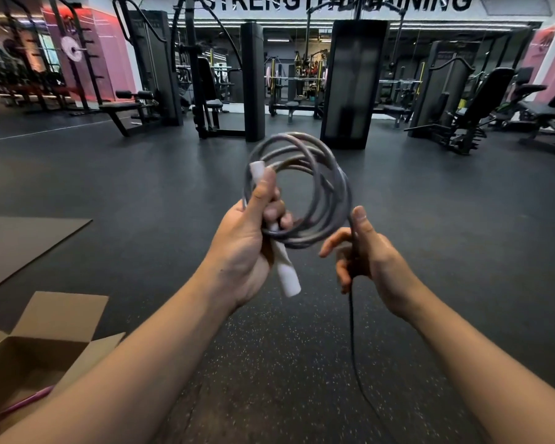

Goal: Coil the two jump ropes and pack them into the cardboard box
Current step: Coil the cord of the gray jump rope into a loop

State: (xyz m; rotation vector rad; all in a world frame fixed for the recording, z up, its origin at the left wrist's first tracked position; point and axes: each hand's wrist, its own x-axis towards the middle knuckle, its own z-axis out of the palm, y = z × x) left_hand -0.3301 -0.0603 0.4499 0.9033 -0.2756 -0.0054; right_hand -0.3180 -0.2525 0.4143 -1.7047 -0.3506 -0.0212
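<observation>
Frame centre: left hand [249, 248] grips white handle [284, 267] and grey rope coil [302, 193], fingers [277, 214] curled tight. Right hand [366, 254] pinches trailing rope [353, 334]. Cardboard box [61, 315] open, lower left, pink rope [29, 400] inside. Recommend even loops, steady tension.

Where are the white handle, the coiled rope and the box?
handle [288, 277]: head view, on its lower end below the left hand.
coil [329, 174]: head view, on the loops' upper right.
box [63, 315]: head view, on its raised back flap.
</observation>
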